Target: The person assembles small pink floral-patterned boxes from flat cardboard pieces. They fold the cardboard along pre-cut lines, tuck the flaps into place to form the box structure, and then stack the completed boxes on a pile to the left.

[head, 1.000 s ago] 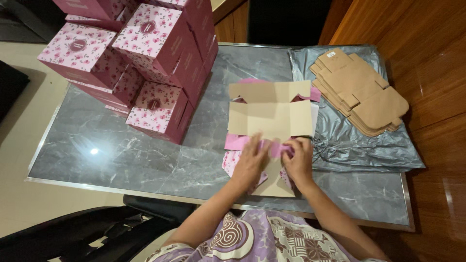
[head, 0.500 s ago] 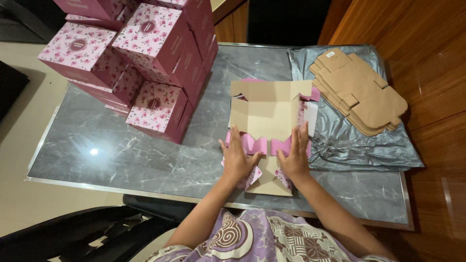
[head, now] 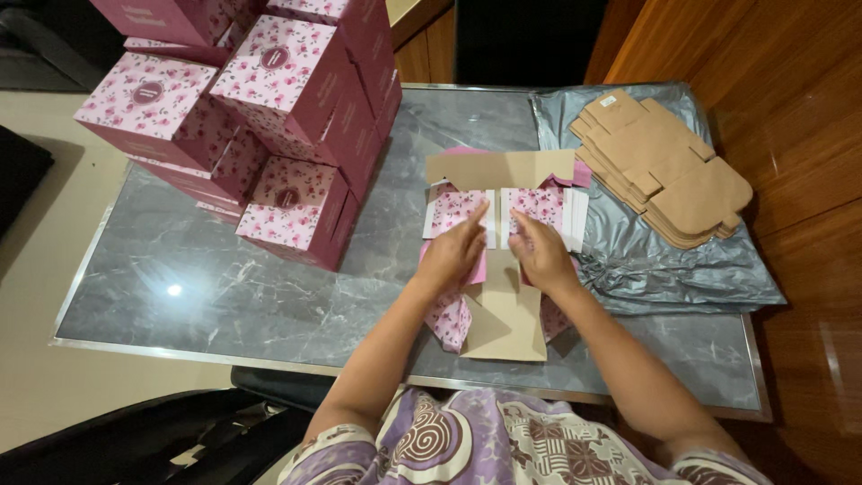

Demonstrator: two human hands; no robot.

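Both hands, left [head: 452,254] and right [head: 541,254], press flat and open on a half-folded pink floral carton [head: 503,216]; finished pink boxes [head: 287,117] stack left, brown flat blanks [head: 664,166] right, on the grey marble tabletop [head: 224,287].

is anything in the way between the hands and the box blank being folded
Nothing visible. The left hand and right hand already rest on the flat box blank, fingers pressing its floral side flaps. The stack of finished pink boxes sits off to the left and the pile of unfolded blanks to the right, both apart from it.
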